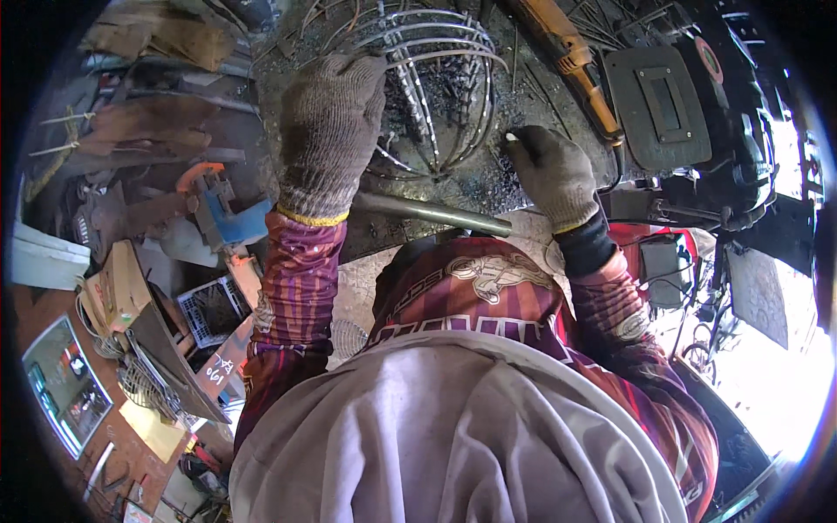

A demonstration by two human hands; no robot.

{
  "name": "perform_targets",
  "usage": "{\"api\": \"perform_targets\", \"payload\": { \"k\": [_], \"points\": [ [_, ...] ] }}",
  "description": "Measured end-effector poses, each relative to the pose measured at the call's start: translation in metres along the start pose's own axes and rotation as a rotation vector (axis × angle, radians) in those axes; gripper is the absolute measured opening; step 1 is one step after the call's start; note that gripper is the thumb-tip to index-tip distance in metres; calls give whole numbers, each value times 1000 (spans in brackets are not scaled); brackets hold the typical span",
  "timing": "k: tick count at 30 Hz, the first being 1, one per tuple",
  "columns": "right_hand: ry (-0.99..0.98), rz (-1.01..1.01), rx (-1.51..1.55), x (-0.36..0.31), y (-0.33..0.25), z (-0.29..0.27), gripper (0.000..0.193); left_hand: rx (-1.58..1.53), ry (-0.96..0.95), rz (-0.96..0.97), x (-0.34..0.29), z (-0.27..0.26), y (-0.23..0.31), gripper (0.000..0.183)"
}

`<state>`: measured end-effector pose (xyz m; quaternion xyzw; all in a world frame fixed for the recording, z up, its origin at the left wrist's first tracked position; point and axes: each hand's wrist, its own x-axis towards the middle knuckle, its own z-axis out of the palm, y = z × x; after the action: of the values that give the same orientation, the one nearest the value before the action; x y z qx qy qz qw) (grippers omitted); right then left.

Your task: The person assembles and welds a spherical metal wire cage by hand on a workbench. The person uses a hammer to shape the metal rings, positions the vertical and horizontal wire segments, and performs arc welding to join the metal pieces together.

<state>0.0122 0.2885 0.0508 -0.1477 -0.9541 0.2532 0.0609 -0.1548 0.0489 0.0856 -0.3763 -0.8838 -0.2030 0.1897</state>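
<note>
On the dark workbench point(288, 35) stands a rounded cage of bent metal rods point(427, 113), its bars curving to meet at the near end. My left hand point(336, 122), in a grey knitted glove, is closed at the cage's left side, where a curved rod runs into the fist. To the right of the cage, my gloved right hand point(554, 174) is low over the bench with its fingers curled. A small white tip shows at its thumb side; what it is cannot be made out. Between my wrists lies a metal pipe point(436, 212) along the bench's near edge.
An orange power tool point(571, 61) with a cord lies right of the cage. Beside it is a dark welding shield point(658, 105) with a rectangular window. At left, a blue and orange tool point(231, 218) sits among scrap, near a dark crate point(212, 311). Thin rods and dark grit litter the bench.
</note>
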Motion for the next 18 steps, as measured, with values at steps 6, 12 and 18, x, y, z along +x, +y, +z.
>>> {"api": "perform_targets", "payload": {
  "k": [6,12,18],
  "points": [
    [28,9,-4,-3,6,4,31,-6,63,24,3,1,0,19],
    [42,220,126,-8,9,-13,53,-17,99,19,4,1,3,17],
    [240,218,291,-33,34,-12,49,20,73,6,2,0,4,17]
  ]
}}
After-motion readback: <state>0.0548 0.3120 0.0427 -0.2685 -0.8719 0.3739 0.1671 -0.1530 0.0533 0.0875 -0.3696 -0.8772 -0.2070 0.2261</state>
